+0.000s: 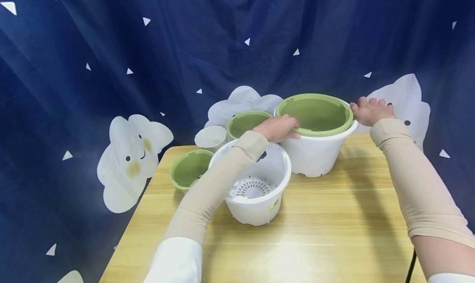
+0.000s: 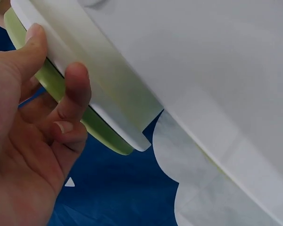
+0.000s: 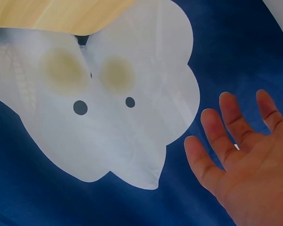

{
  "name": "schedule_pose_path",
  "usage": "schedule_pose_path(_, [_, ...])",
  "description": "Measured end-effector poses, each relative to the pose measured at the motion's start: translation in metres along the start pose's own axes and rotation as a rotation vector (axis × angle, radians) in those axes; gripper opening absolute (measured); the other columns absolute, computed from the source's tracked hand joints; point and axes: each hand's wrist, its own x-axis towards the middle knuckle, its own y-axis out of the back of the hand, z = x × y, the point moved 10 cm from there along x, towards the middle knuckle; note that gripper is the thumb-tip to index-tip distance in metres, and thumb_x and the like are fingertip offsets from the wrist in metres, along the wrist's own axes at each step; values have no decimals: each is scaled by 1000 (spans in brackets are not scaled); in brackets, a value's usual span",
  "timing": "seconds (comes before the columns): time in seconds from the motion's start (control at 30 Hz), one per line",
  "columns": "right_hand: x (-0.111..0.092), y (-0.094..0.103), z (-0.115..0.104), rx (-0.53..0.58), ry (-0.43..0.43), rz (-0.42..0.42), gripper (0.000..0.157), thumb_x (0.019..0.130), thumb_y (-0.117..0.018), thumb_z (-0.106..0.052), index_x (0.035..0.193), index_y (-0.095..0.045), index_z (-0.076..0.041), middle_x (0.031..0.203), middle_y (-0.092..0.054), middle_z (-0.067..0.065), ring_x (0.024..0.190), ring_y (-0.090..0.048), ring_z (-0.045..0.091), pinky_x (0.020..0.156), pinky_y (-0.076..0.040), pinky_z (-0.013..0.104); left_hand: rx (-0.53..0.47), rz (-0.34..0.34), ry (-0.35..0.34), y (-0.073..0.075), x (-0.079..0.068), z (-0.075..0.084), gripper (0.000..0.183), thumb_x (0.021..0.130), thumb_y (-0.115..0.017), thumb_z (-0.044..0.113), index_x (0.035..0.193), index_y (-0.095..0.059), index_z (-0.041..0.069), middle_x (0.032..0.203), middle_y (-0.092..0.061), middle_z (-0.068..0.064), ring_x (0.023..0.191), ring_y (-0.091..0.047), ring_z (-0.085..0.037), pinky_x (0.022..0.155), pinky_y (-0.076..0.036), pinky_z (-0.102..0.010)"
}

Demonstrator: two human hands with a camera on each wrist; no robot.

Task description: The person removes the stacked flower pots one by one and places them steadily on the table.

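A large green pot [image 1: 315, 114] sits nested in a large white pot [image 1: 309, 155] at the back right of the table, its rim standing slightly above the white one. My left hand [image 1: 276, 128] grips the rims at their left front. In the left wrist view, the thumb and curled fingers [image 2: 78, 87] reach over the green rim [image 2: 104, 132] onto the white rim [image 2: 111, 115]. At the right side of the nested pots is my right hand [image 1: 371, 111], fingertips right by the rim. The right wrist view shows its fingers [image 3: 236, 117] spread and loosely extended.
A white pot with a slotted bottom [image 1: 254, 208] stands beneath my left forearm. Beside it are a small green pot [image 1: 191, 167], a small white pot [image 1: 210, 137] and another green pot [image 1: 248, 122]. A blue curtain [image 1: 208, 39] with clouds hangs behind the wooden table [image 1: 326, 225].
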Motion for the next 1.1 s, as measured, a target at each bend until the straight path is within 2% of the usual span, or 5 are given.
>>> schedule_pose_path(0.3, [-4, 0, 0, -3, -16, 9, 87, 104, -5, -59, 149, -26, 12, 140, -33, 50, 126, -32, 69, 102, -26, 82, -20, 41, -6, 4, 1, 4, 25, 101, -67, 37, 90, -68, 15, 84, -61, 2, 77, -55, -12, 71, -48, -27])
schedule_pose_path(0.5, [-9, 4, -7, 2, -4, 18, 84, 104, -9, -57, 148, -25, 12, 139, -34, 49, 126, -32, 69, 102, -26, 80, -67, 144, 63, 16, 0, -3, 24, 90, -79, 39, 93, -75, 16, 88, -67, 2, 76, -54, -10, 70, -45, -25])
schedule_pose_path(0.6, [-11, 5, -10, 7, -3, 13, 83, 104, -13, -56, 150, -22, 12, 140, -32, 48, 127, -30, 69, 104, -24, 80, -94, 182, 93, 21, -1, -7, 28, 86, -83, 40, 98, -77, 15, 96, -73, 4, 81, -59, -10, 75, -47, -26])
schedule_pose_path(0.77, [-12, 6, -9, 1, -9, 16, 85, 103, -16, -58, 150, -22, 12, 140, -32, 48, 127, -30, 69, 104, -24, 80, -159, 195, 92, 21, 0, -12, 44, 88, -83, 40, 122, -75, 13, 125, -75, 2, 110, -68, -9, 97, -53, -26])
schedule_pose_path(1.1, [-6, 3, -6, -10, -22, 4, 93, 100, -7, -67, 152, -21, 10, 142, -32, 48, 129, -30, 69, 106, -24, 80, -151, 294, 105, 28, 0, -18, 29, 91, -80, 37, 110, -77, 15, 110, -75, 2, 106, -68, -13, 94, -54, -29])
